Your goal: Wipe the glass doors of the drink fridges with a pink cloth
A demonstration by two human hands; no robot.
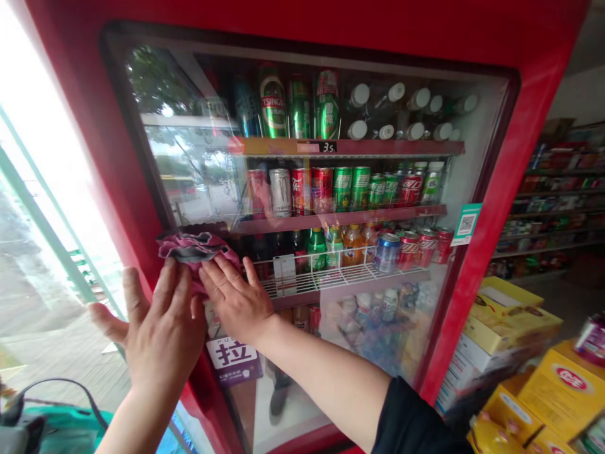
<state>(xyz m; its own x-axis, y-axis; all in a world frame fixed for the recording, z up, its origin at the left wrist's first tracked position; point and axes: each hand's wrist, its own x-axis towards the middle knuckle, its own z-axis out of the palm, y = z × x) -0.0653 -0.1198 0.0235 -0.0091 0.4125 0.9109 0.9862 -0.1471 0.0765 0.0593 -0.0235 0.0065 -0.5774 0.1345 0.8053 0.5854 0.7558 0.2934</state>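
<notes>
A crumpled pink and grey cloth [198,247] is pressed against the left part of a glass door [283,309] on a red drinks fridge [302,25]. My left hand [165,334] is open at the door's left edge, thumb spread, with some fingertips against the cloth's lower side. Beside it, my right hand [240,297] lies flat, its fingers stretched out over the cloth's lower right part. Neither hand is wrapped around the cloth. Just below my right hand, a purple and white pull sticker [234,359] is on the door.
Behind the glass, shelves hold cans [343,189] and bottles [316,249]. A QR code sticker [467,225] is at the door's right. Yellow boxes [562,391] are stacked at the lower right, before stocked shelves [558,208]. A teal bag [66,422] shows at the lower left.
</notes>
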